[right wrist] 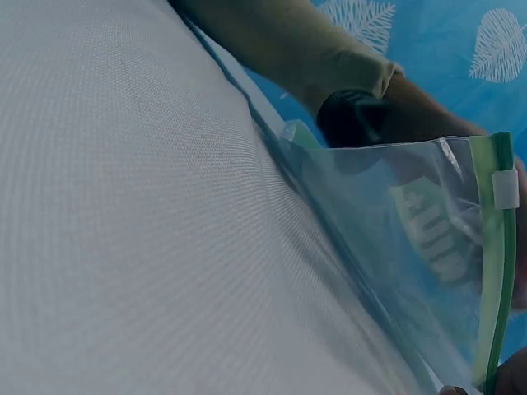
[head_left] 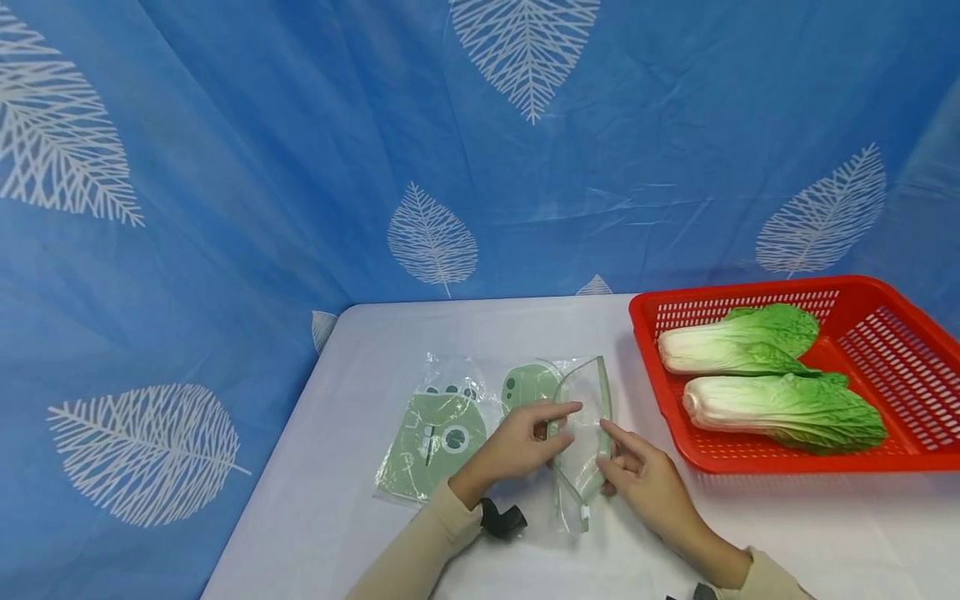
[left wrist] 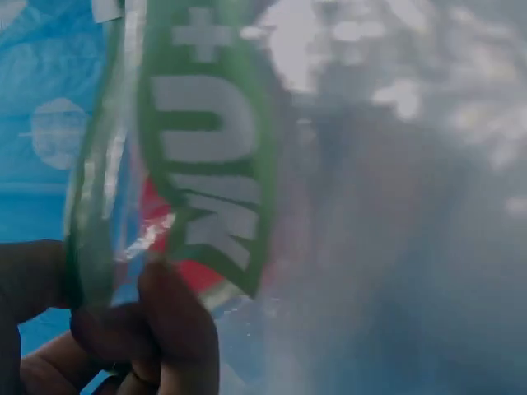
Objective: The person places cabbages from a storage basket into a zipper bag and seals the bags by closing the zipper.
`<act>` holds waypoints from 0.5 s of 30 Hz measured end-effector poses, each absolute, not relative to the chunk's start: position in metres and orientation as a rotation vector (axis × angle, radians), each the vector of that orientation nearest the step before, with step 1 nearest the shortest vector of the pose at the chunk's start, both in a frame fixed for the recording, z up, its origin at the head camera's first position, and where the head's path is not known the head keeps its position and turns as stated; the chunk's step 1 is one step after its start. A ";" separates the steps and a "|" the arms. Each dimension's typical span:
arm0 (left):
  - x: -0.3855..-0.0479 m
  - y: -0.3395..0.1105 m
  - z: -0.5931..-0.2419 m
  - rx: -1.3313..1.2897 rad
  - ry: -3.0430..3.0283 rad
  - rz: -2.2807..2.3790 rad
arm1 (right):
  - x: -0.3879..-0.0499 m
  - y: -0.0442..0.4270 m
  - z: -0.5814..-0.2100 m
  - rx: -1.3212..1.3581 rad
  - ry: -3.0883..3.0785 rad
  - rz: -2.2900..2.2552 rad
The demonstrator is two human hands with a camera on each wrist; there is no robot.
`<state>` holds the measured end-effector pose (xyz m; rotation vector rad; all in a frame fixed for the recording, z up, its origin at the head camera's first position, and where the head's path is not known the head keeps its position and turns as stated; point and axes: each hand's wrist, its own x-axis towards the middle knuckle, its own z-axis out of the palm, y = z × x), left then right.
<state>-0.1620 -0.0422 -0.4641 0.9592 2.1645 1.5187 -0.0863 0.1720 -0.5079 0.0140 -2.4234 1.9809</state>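
White table (head_left: 307, 508), clear, green-printed slider bag (head_left: 525, 388)

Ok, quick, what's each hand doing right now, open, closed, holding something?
Left hand: closed, pinching one edge of the bag.
Right hand: closed, pinching the bag's opposite edge.

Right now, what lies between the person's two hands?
The mouth of a clear, green-edged plastic bag lies spread between the left hand and right hand; the head view shows it.
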 end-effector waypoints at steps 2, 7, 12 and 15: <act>-0.160 -0.045 -0.454 0.996 2.157 1.525 | -0.086 0.172 -0.507 0.013 -2.433 1.976; -0.156 -0.053 -0.430 0.994 2.025 1.626 | -0.086 0.172 -0.504 0.051 -2.407 2.011; -0.153 -0.058 -0.416 1.019 2.006 1.651 | -0.086 0.172 -0.502 0.147 -2.328 2.084; -0.152 -0.061 -0.410 1.072 2.006 1.669 | -0.088 0.174 -0.504 0.187 -2.301 2.120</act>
